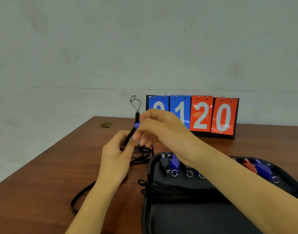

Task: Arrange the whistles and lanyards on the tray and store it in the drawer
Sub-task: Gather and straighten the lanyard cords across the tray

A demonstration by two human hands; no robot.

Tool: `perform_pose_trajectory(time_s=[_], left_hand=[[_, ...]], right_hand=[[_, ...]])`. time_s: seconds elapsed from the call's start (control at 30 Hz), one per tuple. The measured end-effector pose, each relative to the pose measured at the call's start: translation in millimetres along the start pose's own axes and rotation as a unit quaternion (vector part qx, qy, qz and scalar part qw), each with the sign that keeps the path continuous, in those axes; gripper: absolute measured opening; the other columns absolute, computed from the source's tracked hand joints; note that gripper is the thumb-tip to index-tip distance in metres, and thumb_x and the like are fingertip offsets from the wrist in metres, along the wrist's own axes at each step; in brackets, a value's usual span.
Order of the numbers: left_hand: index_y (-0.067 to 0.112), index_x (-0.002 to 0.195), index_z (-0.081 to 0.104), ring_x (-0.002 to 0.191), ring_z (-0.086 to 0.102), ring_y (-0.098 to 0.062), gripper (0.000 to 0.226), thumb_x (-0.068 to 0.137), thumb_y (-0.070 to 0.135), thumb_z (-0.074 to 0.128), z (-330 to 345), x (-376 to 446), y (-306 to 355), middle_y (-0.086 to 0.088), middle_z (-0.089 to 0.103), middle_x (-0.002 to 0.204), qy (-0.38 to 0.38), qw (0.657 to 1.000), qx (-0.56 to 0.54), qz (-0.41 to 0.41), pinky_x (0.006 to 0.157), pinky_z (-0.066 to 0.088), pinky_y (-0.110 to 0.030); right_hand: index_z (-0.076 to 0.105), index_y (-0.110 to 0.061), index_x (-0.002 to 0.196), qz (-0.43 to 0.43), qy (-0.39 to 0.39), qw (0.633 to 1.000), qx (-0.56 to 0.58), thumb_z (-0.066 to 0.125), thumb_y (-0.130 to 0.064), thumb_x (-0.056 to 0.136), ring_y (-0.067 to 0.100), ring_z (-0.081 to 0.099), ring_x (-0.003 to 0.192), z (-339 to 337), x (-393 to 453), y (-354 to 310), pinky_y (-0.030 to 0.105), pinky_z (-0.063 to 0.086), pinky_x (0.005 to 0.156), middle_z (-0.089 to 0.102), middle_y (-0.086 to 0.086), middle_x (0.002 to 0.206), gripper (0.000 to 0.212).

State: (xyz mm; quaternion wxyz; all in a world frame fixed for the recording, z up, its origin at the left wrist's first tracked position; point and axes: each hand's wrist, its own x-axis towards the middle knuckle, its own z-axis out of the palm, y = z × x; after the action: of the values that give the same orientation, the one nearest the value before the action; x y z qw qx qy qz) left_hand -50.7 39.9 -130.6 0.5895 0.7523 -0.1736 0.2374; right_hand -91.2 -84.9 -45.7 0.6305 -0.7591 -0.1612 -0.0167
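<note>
Both hands worked one black lanyard above the table.

The right hand (155, 122) pinched the lanyard (133, 132) near its upper end, its thin loop sticking up; the left hand (116, 156) closed its grip on the cord lower down, the slack trailing on the table (52, 166). Whistles (174, 162) lay in a row on the black tray (187, 217), coiled lanyards beside them. A scoreboard (212, 115) stood behind.

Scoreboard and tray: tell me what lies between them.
In the head view, the right hand and forearm cross between the scoreboard and the tray; beneath them only bare brown table shows.
</note>
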Motion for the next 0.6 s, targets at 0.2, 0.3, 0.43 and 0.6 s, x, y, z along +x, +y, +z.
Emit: perform_pose_trajectory(time_s=[0.2, 0.3, 0.43, 0.6], left_hand=[[0.025, 0.081, 0.062, 0.057, 0.054, -0.013, 0.030, 0.087, -0.002, 0.050, 2.2, 1.0, -2.0, -0.006, 0.054, 0.055, 0.020, 0.996, -0.041, -0.081, 0.053, 0.043, -0.008], [0.021, 0.081, 0.062, 0.053, 0.050, -0.013, 0.032, 0.086, -0.007, 0.047, 2.8, 0.9, -2.1, -0.002, 0.054, 0.051, 0.009, 0.996, -0.035, -0.086, 0.047, 0.038, -0.006], [0.020, 0.081, 0.062, 0.044, 0.043, -0.007, 0.024, 0.089, 0.000, 0.051, 5.0, -1.0, -5.0, 0.008, 0.054, 0.045, -0.024, 0.997, -0.015, -0.076, 0.049, 0.039, -0.012], [0.019, 0.082, 0.063, 0.041, 0.039, -0.005, 0.014, 0.090, 0.011, 0.055, 8.0, -3.4, -3.1, 0.012, 0.053, 0.044, -0.033, 0.997, -0.002, -0.074, 0.043, 0.040, -0.014]], right_hand=[[0.054, -0.009, 0.076, 0.041, 0.091, 0.993, 0.068, 0.045, -0.006, 0.090, 0.019, 0.053, 0.051, -51.2, -32.1, 12.0, 0.030, 0.048, 0.056, 0.064, 0.007, 0.061, 0.016], [0.055, -0.006, 0.079, 0.090, 0.134, 0.984, 0.082, 0.044, -0.010, 0.091, 0.020, 0.053, 0.052, -78.9, -54.3, 30.4, 0.032, 0.047, 0.057, 0.064, 0.009, 0.062, 0.017], [0.057, -0.003, 0.077, 0.158, 0.183, 0.968, 0.066, 0.044, -0.013, 0.091, 0.020, 0.054, 0.052, -109.7, -80.8, 49.7, 0.032, 0.047, 0.055, 0.063, 0.009, 0.060, 0.021], [0.053, -0.001, 0.075, 0.174, 0.239, 0.955, 0.006, 0.042, -0.011, 0.090, 0.022, 0.052, 0.052, -143.0, -106.0, 56.6, 0.035, 0.044, 0.052, 0.061, 0.013, 0.062, 0.021]])
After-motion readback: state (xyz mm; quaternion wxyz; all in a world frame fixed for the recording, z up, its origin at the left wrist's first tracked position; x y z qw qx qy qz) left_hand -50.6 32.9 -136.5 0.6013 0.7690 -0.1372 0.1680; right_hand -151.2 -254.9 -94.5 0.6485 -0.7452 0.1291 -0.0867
